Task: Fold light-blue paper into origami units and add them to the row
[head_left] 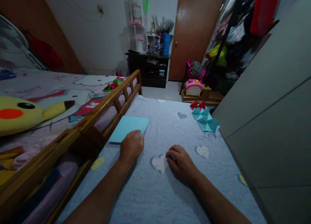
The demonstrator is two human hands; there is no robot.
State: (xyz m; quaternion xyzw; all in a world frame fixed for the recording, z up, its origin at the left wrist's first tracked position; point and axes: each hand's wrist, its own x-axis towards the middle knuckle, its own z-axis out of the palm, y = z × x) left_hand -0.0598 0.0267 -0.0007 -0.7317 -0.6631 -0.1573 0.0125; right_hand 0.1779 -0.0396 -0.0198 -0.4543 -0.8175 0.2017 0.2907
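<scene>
A stack or sheet of light-blue square paper (pixel 126 125) lies on the bed sheet, close to the wooden rail. My left hand (pixel 132 144) is closed at its near right corner, thumb and fingers pinching the edge. My right hand (pixel 181 162) rests on the sheet to the right, with fingers curled in and nothing visible in them. Beyond it, near the bed's far right corner, sit folded light-blue paper pieces (pixel 206 119). Red folded paper pieces (pixel 198 105) lie just behind those.
A wooden bed rail (pixel 111 104) runs along the left side, with a second bed beyond it holding a yellow plush toy (pixel 21 115). A pale cabinet (pixel 272 120) borders the right. Farther off are a dark shelf unit (pixel 148 68) and a pink toy case (pixel 193 87).
</scene>
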